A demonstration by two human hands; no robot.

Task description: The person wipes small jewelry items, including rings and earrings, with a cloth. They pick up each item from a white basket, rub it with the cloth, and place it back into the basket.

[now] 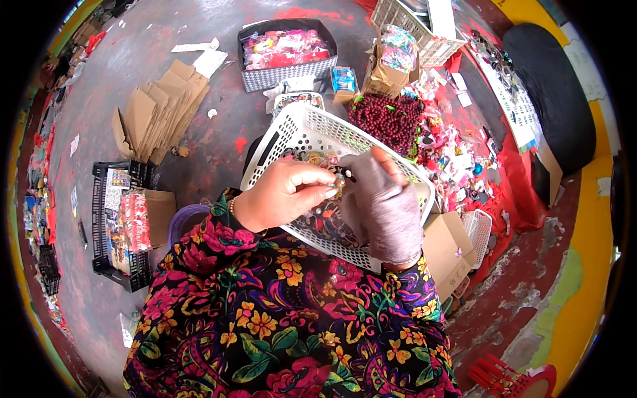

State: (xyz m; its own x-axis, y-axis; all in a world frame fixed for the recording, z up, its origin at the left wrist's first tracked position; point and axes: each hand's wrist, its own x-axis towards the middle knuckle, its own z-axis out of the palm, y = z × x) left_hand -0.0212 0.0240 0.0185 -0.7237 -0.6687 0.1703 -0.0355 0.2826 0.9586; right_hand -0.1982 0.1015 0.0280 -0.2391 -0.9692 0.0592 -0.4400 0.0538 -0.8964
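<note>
Above a white perforated plastic basket (284,134), my two hands meet. My left hand (282,192), bare with a beaded bracelet at the wrist, pinches a small beaded piece (341,180) between thumb and forefinger. My right hand (383,205) wears a thin greyish glove with some bare fingertips. Its fingers curl round the other side of the same piece, partly hidden behind the glove. Dark and whitish bits show between the hands; their exact kind is too small to tell. Under them, the basket holds a jumbled pile of small coloured trinkets (325,224).
Dark red bead strands (388,123) lie beyond the basket's right side, amid scattered trinkets. A checked fabric box (288,76) stands at the back. Folded cardboard (162,109) and a black crate (123,278) are on the left. An open carton (448,252) sits at the right.
</note>
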